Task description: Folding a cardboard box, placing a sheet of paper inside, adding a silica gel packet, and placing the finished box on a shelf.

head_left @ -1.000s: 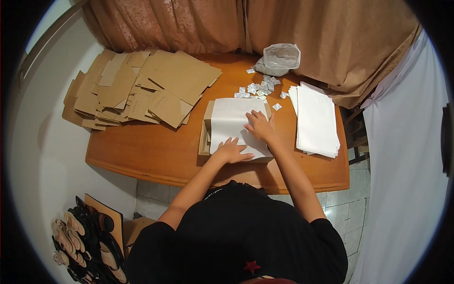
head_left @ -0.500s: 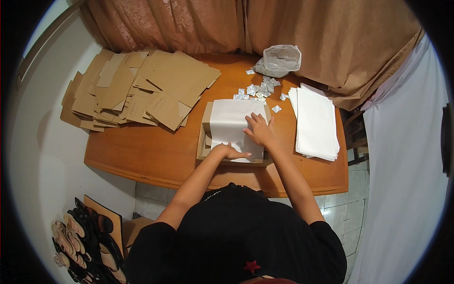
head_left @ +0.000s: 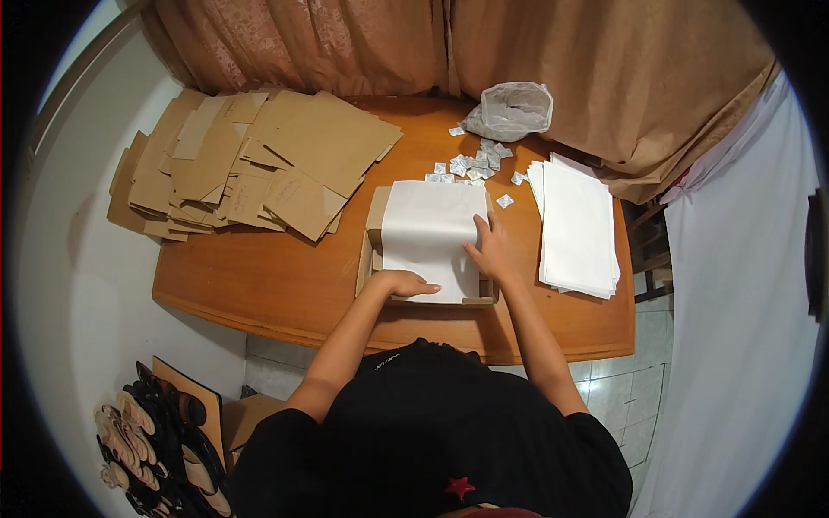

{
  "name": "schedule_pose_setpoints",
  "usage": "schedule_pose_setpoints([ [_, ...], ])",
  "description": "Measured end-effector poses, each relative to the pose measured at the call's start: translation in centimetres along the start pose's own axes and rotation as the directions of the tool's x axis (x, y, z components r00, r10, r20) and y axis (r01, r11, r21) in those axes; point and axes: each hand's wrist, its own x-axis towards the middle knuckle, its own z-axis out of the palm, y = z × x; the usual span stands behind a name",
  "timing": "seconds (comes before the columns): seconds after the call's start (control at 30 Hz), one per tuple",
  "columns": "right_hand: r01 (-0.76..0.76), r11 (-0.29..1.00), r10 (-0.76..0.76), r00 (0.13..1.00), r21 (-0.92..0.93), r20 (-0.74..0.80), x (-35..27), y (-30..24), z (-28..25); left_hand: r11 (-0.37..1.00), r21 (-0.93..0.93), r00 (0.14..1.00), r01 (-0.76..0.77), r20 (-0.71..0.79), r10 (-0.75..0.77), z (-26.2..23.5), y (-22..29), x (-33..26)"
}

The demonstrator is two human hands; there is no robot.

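My left hand (head_left: 408,282) and right hand (head_left: 489,252) lie flat and apart, gripping nothing, pressing white paper (head_left: 432,229) into the open box (head_left: 374,231) mid-table; pressing unevenly could crease or tear the sheet, or skew it

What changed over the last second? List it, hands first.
The left hand slid toward the near left edge of the white paper, pressing it into the cardboard box. The right hand moved slightly nearer along the paper's right edge. The paper stack, flat cardboard pile, small packets and plastic bag stayed put.
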Motion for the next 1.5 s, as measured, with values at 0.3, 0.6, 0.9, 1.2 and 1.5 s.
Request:
schedule_pose_setpoints([
  [0.3, -0.012, 0.987, 0.025, 0.996, 0.158, -0.083, 0.2, -0.7, 0.5, 0.998, 0.045, 0.998, 0.032, -0.052, -0.03, -0.2, 0.6, -0.4],
  [0.6, -0.153, 0.94, 0.215, 0.959, 0.306, -0.182, 4.3, 4.1, -0.1, 0.899, 0.227, 0.477, -0.374, -0.784, 0.397, -2.1, 5.3, 0.1],
  [0.9, -0.074, 0.984, 0.03, 0.964, -0.161, -0.264, 7.1, 11.2, 3.9, 0.948, 0.317, 0.722, 0.022, -0.661, 0.204, 0.1, 5.6, 3.1],
  [1.2, 0.067, 0.985, -0.108, 0.957, -0.156, -0.268, 4.2, 9.4, 2.2, 0.967, 0.255, 0.699, 0.012, -0.694, 0.174, -0.1, 5.7, 2.3],
  [1.5, -0.218, 0.943, 0.305, 0.869, 0.252, -0.389, 2.6, 8.1, 0.0, 0.992, 0.069, 0.477, -0.107, -0.871, 0.113, -0.9, 1.9, -0.4],
])
